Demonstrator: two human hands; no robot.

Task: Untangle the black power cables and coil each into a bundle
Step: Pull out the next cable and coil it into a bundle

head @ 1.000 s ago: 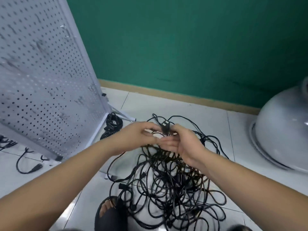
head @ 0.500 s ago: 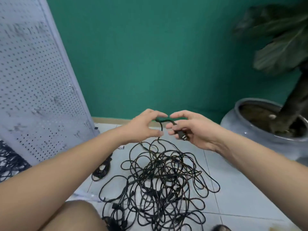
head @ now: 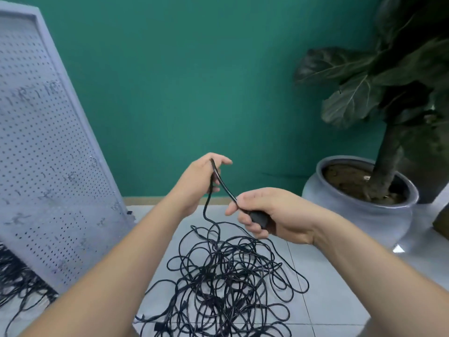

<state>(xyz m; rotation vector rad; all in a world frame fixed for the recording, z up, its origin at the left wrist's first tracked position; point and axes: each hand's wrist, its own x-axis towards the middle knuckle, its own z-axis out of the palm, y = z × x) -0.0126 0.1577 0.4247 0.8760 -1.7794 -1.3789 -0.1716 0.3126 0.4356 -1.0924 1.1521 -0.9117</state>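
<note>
A tangled heap of black power cables [head: 228, 283] lies on the pale tiled floor in front of me. One black cable [head: 222, 183] rises out of the heap. My left hand [head: 201, 183] holds it up high, with the cable looped over its fingers. My right hand [head: 269, 215] is lower and to the right, its fingers curled round the black plug [head: 258, 218] at that cable's end. A short taut stretch of cable runs between the two hands.
A grey perforated panel [head: 48, 154] leans at the left, with more black cables [head: 17, 280] at its foot. A grey pot [head: 364, 203] holding a large-leaved plant [head: 388, 81] stands at the right. A green wall rises behind.
My hands have come apart: the left rose with the cable, the right dropped lower holding the plug. The view tilted upward, showing more of the plant.
</note>
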